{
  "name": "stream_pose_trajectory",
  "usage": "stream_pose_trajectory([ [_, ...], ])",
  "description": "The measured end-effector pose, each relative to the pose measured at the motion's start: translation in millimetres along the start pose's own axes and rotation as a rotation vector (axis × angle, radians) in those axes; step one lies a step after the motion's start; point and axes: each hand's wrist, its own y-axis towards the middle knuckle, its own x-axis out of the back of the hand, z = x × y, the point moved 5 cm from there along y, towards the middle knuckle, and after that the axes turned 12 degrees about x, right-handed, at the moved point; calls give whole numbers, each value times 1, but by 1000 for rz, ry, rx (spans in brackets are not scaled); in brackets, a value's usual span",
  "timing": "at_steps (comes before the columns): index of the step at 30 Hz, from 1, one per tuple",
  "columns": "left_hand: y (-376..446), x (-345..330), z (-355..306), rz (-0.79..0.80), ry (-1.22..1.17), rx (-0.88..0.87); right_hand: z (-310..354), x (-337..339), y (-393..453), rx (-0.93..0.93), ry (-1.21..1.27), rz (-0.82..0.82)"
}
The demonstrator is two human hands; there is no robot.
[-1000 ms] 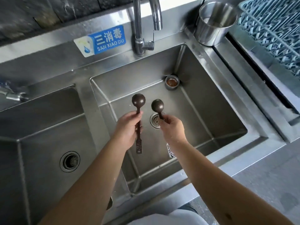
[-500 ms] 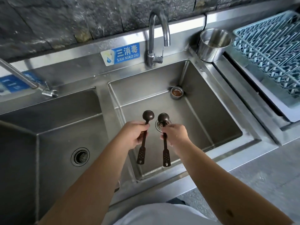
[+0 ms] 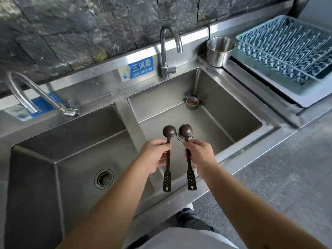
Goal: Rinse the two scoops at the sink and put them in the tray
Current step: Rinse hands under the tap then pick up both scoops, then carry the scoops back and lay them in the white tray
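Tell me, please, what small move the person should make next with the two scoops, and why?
Probably lift both scoops up toward the spout of the tap over the right basin. The left hand holds the left scoop and the right hand the right scoop, low over the drain, and no water is running, so rinsing has likely not begun.

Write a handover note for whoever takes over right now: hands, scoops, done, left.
Left hand: shut on the left scoop, bowl away from the body, perforated handle end hanging down.
Right hand: shut on the right scoop, held the same way.
Both scoops are over the right basin, near its drain, short of the faucet.
No water visible from the spout; whether the scoops are already rinsed cannot be told.
Left: rinse if needed, then put both in the blue tray at the far right.
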Motion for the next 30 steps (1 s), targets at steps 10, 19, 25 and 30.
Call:
stream_pose_trajectory([
  [10,-111,-14,101,281,334,-67,-38,58,-193,126,103,-199],
  [19,-233,-128,215,648,756,-139,-83,177,-394,149,191,-655],
  [25,-325,-205,332,864,1011,-163,-130,251,-548,167,255,-963],
  [30,-424,-250,474,1043,1193,-90,-190,303,-705,166,376,-1206],
])
